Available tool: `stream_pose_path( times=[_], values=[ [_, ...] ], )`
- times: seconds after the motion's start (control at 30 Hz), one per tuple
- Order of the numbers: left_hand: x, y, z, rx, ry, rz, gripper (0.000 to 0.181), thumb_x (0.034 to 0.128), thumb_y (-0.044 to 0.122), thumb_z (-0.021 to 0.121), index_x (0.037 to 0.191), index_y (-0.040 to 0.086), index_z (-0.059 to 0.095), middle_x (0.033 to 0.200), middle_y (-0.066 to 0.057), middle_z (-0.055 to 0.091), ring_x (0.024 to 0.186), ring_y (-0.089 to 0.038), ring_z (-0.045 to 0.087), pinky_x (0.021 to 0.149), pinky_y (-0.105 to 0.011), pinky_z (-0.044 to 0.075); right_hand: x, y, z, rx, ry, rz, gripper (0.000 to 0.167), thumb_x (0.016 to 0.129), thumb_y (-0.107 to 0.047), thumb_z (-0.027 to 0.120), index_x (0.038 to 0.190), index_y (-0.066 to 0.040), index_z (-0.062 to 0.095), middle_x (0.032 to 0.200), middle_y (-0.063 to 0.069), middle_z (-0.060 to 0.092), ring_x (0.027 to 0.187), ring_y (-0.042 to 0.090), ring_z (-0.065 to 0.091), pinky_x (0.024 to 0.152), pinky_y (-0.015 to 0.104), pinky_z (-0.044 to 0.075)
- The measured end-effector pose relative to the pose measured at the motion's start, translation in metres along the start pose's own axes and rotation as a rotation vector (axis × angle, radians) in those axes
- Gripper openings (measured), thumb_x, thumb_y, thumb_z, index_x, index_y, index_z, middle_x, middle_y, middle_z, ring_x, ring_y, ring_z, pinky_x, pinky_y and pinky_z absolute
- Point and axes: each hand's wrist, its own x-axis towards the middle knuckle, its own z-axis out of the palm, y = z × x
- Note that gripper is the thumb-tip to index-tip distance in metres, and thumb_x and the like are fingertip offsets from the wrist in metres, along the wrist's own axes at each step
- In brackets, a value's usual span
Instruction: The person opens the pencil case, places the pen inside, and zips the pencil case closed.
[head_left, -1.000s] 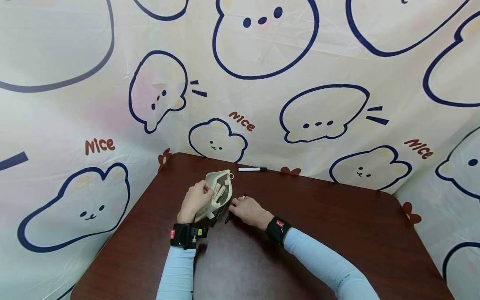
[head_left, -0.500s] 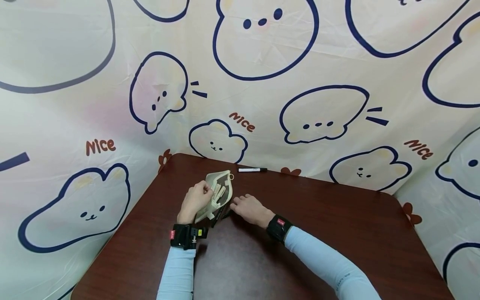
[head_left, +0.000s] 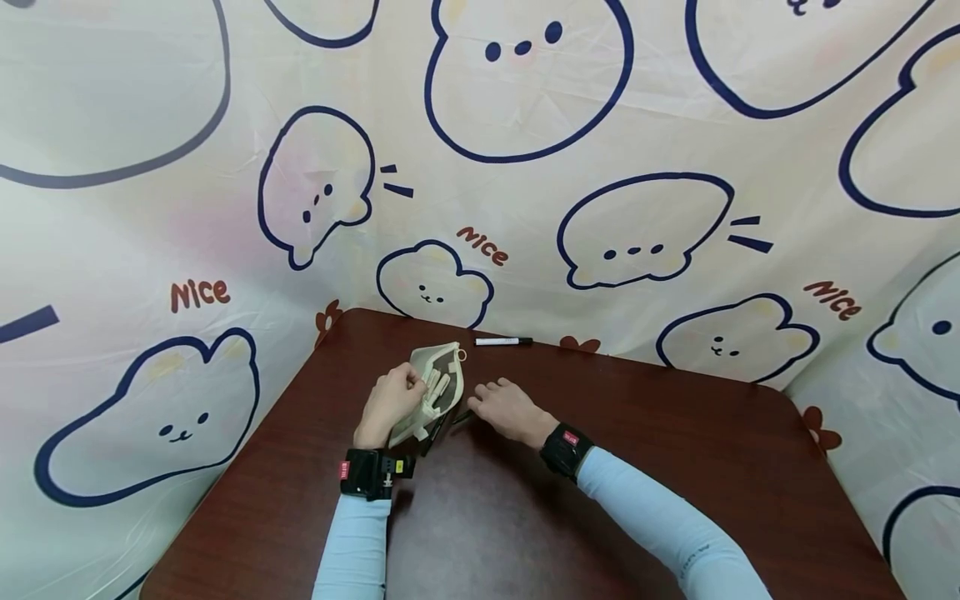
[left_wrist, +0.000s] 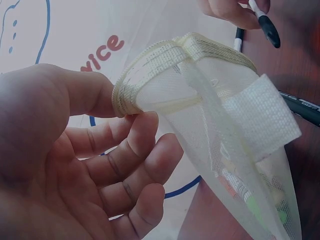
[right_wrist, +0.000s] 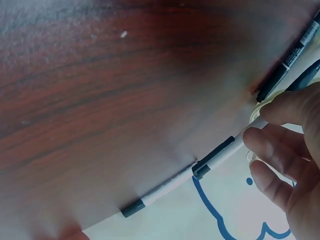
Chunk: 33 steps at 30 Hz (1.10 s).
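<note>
My left hand pinches the rim of a pale mesh zip pouch between thumb and fingers. The pouch stands with its mouth open and tilted toward the right, and several light sticks or pens lie inside. My right hand, just right of the pouch, pinches a white-barrelled marker with a black cap. In the right wrist view its barrel slants between my thumb and fingertips. A dark marker lies on the table against the pouch's near right side.
Another white marker with a black cap lies near the table's back edge. The brown table meets a printed cloth backdrop behind and at both sides. A zip ring hangs at the pouch's far corner.
My right hand has drawn a little away to the right, off the pouch. The marker in it has turned from pointing toward me to lying more sideways. My left hand stays in place.
</note>
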Motion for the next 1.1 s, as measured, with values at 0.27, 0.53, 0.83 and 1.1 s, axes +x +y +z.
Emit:
stream_pose_path(
  times=[0.27,0.53,0.83,1.1],
  values=[
    [0.0,0.001,-0.001,-0.002,0.005,0.008,0.009,0.0918,0.018,0.053,0.088,0.012,0.059,0.079,-0.004,0.061,0.064,-0.018,0.053,0.059,-0.029,0.04,0.005,0.01,-0.005,-0.007,0.057,0.013,0.005,0.094,-0.016,0.062,0.099,-0.015,0.061,0.093,0.002,0.06,0.08,0.018,0.058,0.069,0.03,0.043],
    [0.001,0.002,-0.001,-0.01,-0.013,0.001,0.009,0.0916,0.018,0.053,0.089,0.012,0.059,0.08,-0.004,0.06,0.065,-0.018,0.053,0.059,-0.028,0.039,0.011,0.018,-0.009,0.041,0.07,0.041,0.005,0.095,-0.013,0.061,0.1,-0.015,0.061,0.093,0.004,0.06,0.082,0.02,0.057,0.069,0.031,0.045],
    [0.0,-0.001,0.0,-0.006,-0.011,-0.01,0.009,0.091,0.019,0.055,0.089,0.012,0.059,0.08,-0.004,0.061,0.066,-0.018,0.054,0.06,-0.029,0.04,0.027,0.014,-0.009,0.009,0.153,0.016,0.008,0.095,-0.013,0.059,0.102,-0.015,0.063,0.094,0.003,0.061,0.082,0.019,0.056,0.068,0.03,0.045],
    [-0.001,0.003,-0.004,-0.002,-0.005,-0.009,0.008,0.0906,0.018,0.055,0.089,0.011,0.059,0.082,-0.004,0.062,0.067,-0.018,0.055,0.061,-0.029,0.041,0.036,0.01,-0.007,-0.004,0.197,0.005,0.009,0.097,-0.013,0.056,0.1,-0.016,0.064,0.098,0.004,0.061,0.084,0.019,0.058,0.067,0.029,0.046]
  ],
)
